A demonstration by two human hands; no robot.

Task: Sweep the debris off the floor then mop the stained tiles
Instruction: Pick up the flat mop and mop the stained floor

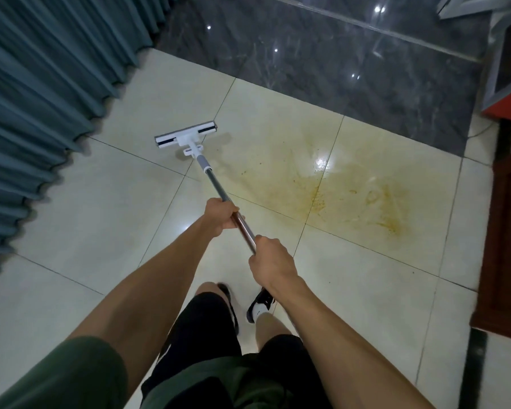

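A flat mop with a white head (186, 135) rests on the pale tiles, left of a wide yellow-brown stain (337, 184). Its metal pole (216, 184) slants back toward me. My left hand (220, 215) grips the pole higher up the shaft, and my right hand (270, 261) grips it just behind, near the end. The stain spreads over several tiles, with small dark specks (244, 172) at its left edge. The mop head lies outside the stain.
A teal pleated curtain (42, 98) hangs along the left. Dark glossy marble floor (322, 54) begins beyond the pale tiles. A brown wooden cabinet (508, 231) and a red-edged piece of furniture (505, 110) stand at the right. My feet (257, 305) stand behind the mop.
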